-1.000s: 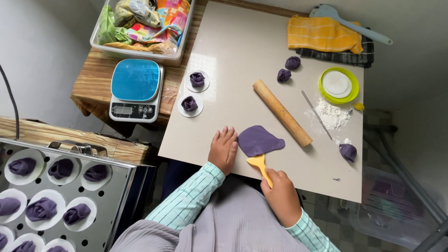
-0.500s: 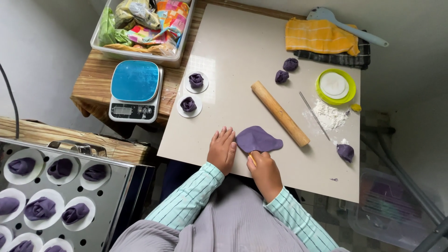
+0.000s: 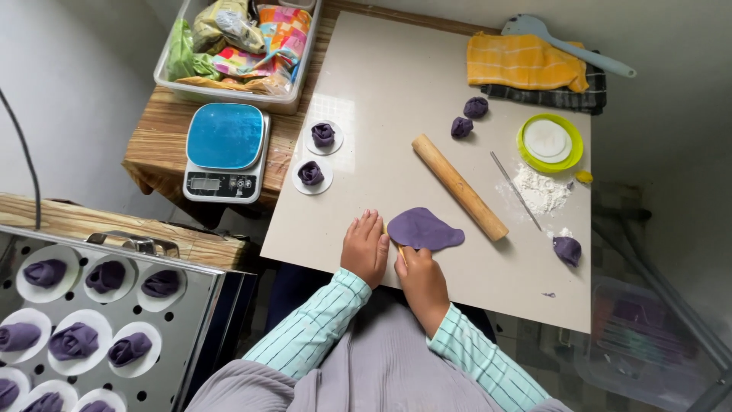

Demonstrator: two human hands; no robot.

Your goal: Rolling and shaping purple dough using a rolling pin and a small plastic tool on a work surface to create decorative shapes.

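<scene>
A flat oval of purple dough (image 3: 424, 229) lies near the front edge of a pale work board (image 3: 396, 99). My left hand (image 3: 366, 246) rests flat on the board just left of the dough, fingers together. My right hand (image 3: 421, 276) grips a small yellow scraper (image 3: 401, 249) whose blade is tucked under the dough's near left edge; most of the tool is hidden by my fingers. A wooden rolling pin (image 3: 460, 186) lies diagonally just beyond the dough.
Two purple dough roses on white paper rounds (image 3: 316, 155), a blue-topped scale (image 3: 225, 151), a clear bin of packets (image 3: 236, 46), loose dough lumps (image 3: 468, 117), another dough lump (image 3: 567, 249), flour (image 3: 538, 188), a green-rimmed dish (image 3: 550, 142), a yellow cloth (image 3: 524, 61). A perforated steel tray of roses (image 3: 84, 320) stands lower left.
My right hand has moved left and closer to the dough, sliding the yellow scraper from the open board under the dough's edge. My left hand stayed flat in place.
</scene>
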